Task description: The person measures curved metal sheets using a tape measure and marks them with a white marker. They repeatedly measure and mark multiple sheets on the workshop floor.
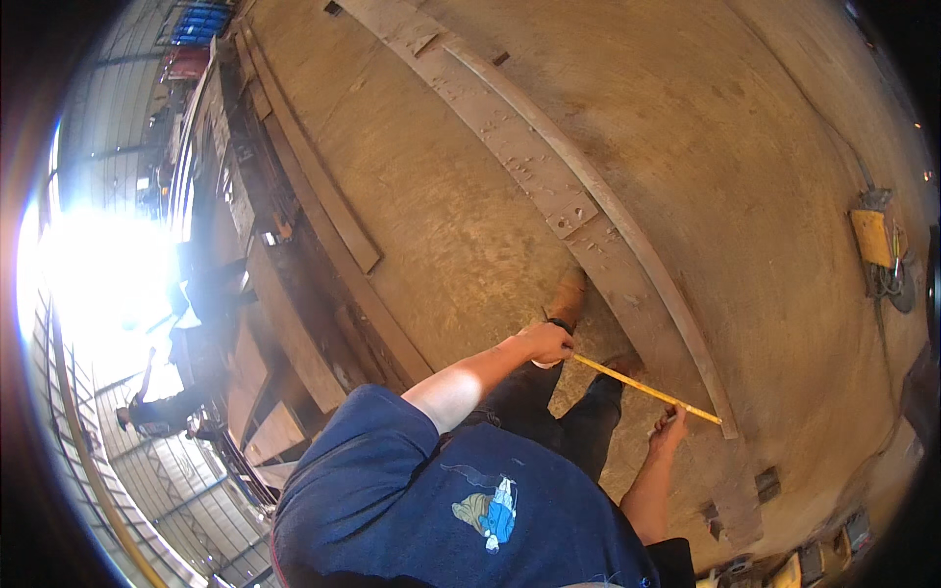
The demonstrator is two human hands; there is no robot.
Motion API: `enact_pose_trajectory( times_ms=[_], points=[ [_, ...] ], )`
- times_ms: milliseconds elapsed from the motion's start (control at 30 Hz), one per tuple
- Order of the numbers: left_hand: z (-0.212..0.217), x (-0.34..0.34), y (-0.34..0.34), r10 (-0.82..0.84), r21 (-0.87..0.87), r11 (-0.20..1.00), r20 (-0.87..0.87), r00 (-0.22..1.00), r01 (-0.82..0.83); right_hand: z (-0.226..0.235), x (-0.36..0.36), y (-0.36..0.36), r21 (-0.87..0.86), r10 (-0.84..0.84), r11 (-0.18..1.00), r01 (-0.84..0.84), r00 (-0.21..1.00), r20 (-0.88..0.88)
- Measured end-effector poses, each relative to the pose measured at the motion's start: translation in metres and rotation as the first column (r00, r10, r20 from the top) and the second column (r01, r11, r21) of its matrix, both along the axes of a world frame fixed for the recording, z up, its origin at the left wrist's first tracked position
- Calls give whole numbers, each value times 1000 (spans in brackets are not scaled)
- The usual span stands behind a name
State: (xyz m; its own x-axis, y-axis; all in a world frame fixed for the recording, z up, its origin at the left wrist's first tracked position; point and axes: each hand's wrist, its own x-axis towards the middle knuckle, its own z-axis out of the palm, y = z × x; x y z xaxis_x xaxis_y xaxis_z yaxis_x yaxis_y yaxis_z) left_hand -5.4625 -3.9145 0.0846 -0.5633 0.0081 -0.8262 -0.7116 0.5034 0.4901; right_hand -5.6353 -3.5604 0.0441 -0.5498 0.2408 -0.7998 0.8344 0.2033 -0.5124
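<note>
My left hand (pixel 547 343) is closed at the near end of a yellow tape measure (pixel 627 378), whose case is mostly hidden in the fingers. The drawn-out blade runs to the right, down to the end of a long metal rib (pixel 627 223). This rib stands along a long flat steel plate (pixel 520 162) on the floor. Close to the blade's far end, my right hand (pixel 669 428) has its fingers closed against the tape. My boots are below, beside the plate.
Stacked steel plates and bars (pixel 304 323) fill the left side. Another person (pixel 162 414) is beyond them, near strong glare. A yellow box-shaped machine (pixel 872 238) with cables sits on the floor at right. Yellow equipment (pixel 812 563) lies at the lower right.
</note>
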Motion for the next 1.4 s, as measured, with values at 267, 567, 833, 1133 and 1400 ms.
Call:
enact_pose_trajectory(
  times_ms=[267,567,833,1133,1400],
  points=[
    [14,-10,17,348,39,937,-59,936,-346,-1,34,-86,-294,369,887,-355,929,-8],
    [36,48,79,548,-148,829,17,836,-540,36,44,-128,-264,751,567,-780,622,-223],
    [73,78,82,702,293,706,-165,693,-645,94,58,-209,-540,864,252,-803,438,-248],
    [61,119,26,518,179,855,-272,811,-487,81,106,-252,-539,763,445,-715,618,-189],
    [13,53,16,391,461,840,-150,908,-285,133,74,-193,-438,874,403,-803,480,-77]
  ],
)
